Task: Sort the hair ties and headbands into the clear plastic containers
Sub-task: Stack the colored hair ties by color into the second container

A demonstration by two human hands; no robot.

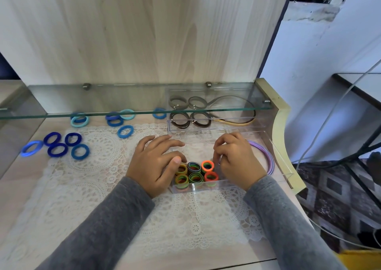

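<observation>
Hair ties, multicoloured: stacked in near container, lilac headbands along its right side. Left hand: fingers relaxed and spread, thumb touching the stacks. Right hand: fingers curled beside the orange stack; whether they hold anything cannot be told. Far container: brown ties, thin headband. Blue ties: loose on lace mat, left.
</observation>
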